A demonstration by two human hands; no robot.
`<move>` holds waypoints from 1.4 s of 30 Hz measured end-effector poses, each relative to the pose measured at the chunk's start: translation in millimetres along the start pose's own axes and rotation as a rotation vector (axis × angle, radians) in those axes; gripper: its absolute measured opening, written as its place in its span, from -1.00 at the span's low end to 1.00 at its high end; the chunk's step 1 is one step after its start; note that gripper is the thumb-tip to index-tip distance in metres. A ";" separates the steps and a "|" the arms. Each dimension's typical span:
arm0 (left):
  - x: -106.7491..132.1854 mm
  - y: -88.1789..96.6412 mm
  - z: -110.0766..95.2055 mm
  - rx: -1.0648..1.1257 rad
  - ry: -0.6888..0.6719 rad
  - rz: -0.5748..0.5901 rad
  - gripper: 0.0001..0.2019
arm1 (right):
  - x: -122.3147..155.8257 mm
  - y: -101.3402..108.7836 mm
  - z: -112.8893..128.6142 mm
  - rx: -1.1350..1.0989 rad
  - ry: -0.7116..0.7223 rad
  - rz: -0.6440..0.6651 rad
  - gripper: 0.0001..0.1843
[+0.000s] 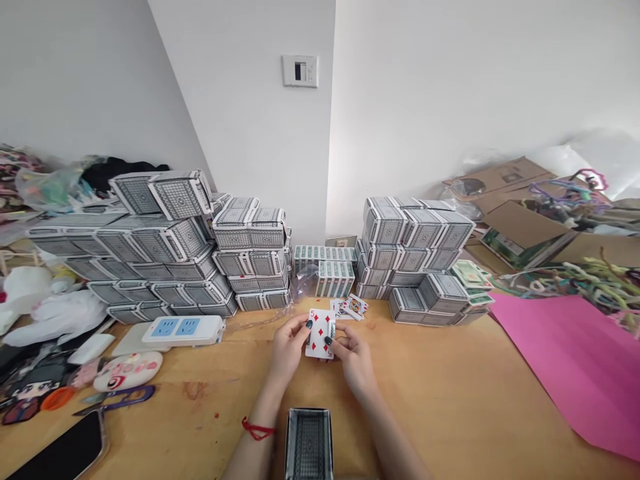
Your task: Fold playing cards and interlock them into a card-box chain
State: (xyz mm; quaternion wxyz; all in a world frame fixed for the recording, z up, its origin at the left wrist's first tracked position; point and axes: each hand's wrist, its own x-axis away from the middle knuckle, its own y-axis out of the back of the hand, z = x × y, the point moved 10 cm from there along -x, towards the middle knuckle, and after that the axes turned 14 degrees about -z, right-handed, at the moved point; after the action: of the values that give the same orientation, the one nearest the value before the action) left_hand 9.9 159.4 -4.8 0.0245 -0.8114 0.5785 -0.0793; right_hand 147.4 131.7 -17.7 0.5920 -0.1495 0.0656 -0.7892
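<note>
Between my two hands is a playing card, the five of diamonds, face toward me above the table. My left hand pinches its left edge, with the thumb on the face. On the right edge my right hand grips it the same way, and a small folded or patterned strip shows by that thumb. Whether more cards lie behind it is hard to see. A few loose face-up cards lie just beyond my hands. Close to me, between my forearms, stands a box made of patterned grey cards.
Stacks of grey card-built boxes rise at left and right. Green card packs stand between them. A power strip, small scissors and a phone lie left. Pink paper and a cardboard box are right.
</note>
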 end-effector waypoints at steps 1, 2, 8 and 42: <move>0.5 -0.6 -0.4 -0.008 0.002 0.005 -0.76 | -0.2 0.7 0.1 0.001 0.003 -0.008 -0.60; 1.1 -1.2 -0.5 -0.011 0.006 0.009 -0.76 | -0.7 2.2 1.0 0.009 0.014 -0.023 -0.62; 4.1 -3.8 1.2 0.009 0.032 0.027 -0.77 | -3.1 7.2 14.2 0.083 0.141 -0.050 -0.64; 4.6 -4.1 1.6 -0.022 0.003 0.054 -0.71 | -8.3 12.7 4.8 0.000 0.083 -0.042 -0.56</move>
State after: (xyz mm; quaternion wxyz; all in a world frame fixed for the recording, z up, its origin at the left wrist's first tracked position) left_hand 15.4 156.4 -5.3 0.0171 -0.7955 0.6013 -0.0735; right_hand 162.7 136.3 -18.1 0.5720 -0.1178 0.0868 -0.8071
